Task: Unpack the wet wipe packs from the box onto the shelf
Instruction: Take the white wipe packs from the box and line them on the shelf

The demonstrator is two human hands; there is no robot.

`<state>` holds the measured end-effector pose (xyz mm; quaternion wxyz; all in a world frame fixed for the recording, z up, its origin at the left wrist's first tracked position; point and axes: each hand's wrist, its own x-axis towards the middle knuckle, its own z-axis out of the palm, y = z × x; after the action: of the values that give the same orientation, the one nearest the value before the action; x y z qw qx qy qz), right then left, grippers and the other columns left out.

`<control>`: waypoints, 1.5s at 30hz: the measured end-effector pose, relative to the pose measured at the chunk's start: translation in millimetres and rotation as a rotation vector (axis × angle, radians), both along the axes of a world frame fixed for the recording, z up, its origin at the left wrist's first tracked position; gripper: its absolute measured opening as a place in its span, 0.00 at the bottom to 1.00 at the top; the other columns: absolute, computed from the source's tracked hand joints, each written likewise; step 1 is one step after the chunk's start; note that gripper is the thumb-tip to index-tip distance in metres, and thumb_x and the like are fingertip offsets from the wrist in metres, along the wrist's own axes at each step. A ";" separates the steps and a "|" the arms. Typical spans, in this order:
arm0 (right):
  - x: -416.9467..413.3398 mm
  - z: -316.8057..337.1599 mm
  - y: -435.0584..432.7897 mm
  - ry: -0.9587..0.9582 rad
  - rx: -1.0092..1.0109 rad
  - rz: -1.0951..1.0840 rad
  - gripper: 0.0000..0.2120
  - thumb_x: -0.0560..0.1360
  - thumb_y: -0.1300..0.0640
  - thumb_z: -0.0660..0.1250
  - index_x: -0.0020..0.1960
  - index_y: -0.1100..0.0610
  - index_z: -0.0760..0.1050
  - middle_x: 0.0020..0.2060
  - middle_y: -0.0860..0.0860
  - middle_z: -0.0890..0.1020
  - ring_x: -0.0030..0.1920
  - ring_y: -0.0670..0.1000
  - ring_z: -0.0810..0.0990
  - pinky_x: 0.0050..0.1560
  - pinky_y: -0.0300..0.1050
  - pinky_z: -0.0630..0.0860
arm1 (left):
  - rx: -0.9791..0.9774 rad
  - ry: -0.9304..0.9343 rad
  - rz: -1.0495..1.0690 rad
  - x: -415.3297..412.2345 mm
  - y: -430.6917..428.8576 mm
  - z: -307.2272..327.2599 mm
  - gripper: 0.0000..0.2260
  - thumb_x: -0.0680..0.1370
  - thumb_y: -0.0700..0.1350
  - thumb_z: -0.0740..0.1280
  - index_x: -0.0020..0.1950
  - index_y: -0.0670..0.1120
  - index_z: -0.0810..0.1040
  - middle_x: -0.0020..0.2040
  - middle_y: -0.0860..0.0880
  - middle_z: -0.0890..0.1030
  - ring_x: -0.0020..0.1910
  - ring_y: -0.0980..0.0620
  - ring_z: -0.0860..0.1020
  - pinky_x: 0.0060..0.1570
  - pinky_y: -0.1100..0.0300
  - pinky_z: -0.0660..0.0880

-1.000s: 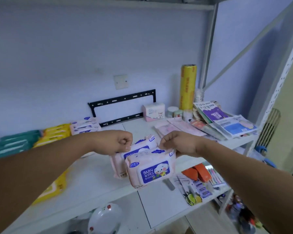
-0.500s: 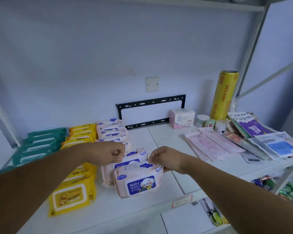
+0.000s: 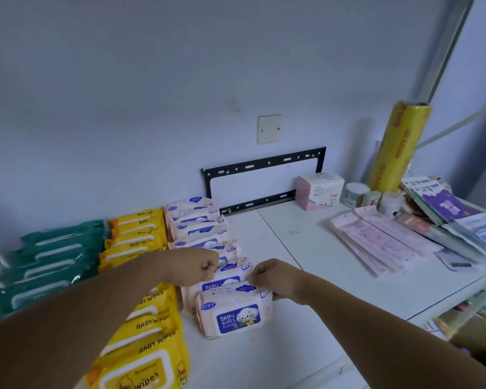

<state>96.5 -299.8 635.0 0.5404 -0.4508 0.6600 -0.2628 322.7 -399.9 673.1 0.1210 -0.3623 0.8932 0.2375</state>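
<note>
Wipes packs (image 3: pixel 237 313), two pink ones, stand on their long edges on the white shelf (image 3: pixel 306 276). Their labels face the person and their long axis runs left to right. Left hand (image 3: pixel 192 266) and right hand (image 3: pixel 275 279) curl their fingers round the top corners. Behind, a row of pink packs (image 3: pixel 197 223) runs back to the wall.

We are looking into a small shop or stockroom: a white shelf (image 3: pixel 306 279) is carrying rows of wipe packs (image 3: pixel 141 240), a mask box (image 3: pixel 319 190) and a yellow film roll (image 3: pixel 399 147).
</note>
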 end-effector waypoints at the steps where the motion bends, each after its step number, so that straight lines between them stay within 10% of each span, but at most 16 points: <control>1: 2.0 -2.7 -3.5 0.002 0.009 -0.006 0.04 0.78 0.56 0.71 0.52 0.55 0.80 0.55 0.55 0.85 0.53 0.55 0.86 0.49 0.48 0.85 | 0.005 -0.016 0.000 1.8 -3.7 -3.2 0.03 0.81 0.45 0.63 0.48 0.48 0.72 0.43 0.52 0.76 0.41 0.55 0.70 0.44 0.56 0.71; 14: 28.6 -10.3 -41.1 0.156 -0.020 -0.019 0.11 0.77 0.53 0.70 0.57 0.57 0.80 0.56 0.55 0.84 0.55 0.56 0.84 0.58 0.55 0.82 | -0.136 0.060 0.098 15.4 -15.0 -15.0 0.05 0.79 0.48 0.67 0.43 0.52 0.75 0.42 0.52 0.80 0.41 0.52 0.76 0.45 0.51 0.77; 22: 27.1 -1.5 -38.7 0.397 -0.108 0.032 0.14 0.76 0.47 0.71 0.54 0.56 0.81 0.48 0.50 0.84 0.47 0.48 0.83 0.42 0.38 0.77 | -0.185 0.078 0.140 17.5 4.3 -4.3 0.06 0.80 0.52 0.68 0.55 0.54 0.78 0.54 0.55 0.79 0.51 0.55 0.78 0.52 0.57 0.78; 30: -2.8 2.5 -11.6 0.478 -0.181 -0.044 0.28 0.79 0.40 0.64 0.52 0.68 0.79 0.41 0.57 0.81 0.41 0.54 0.78 0.45 0.46 0.75 | -0.202 0.136 0.100 7.4 22.0 5.4 0.08 0.80 0.55 0.67 0.58 0.56 0.78 0.57 0.56 0.76 0.54 0.57 0.76 0.57 0.57 0.77; 45: -76.8 3.1 59.8 0.433 -0.190 -0.008 0.20 0.78 0.41 0.65 0.48 0.59 0.81 0.48 0.54 0.87 0.50 0.56 0.85 0.53 0.51 0.80 | -0.110 0.241 0.145 -57.4 87.5 -7.3 0.04 0.79 0.50 0.67 0.50 0.53 0.80 0.47 0.58 0.83 0.48 0.57 0.81 0.51 0.59 0.80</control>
<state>19.7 -240.0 638.0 0.3402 -0.5431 0.7345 -0.2230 265.2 -312.5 665.7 -0.0244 -0.4008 0.8844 0.2381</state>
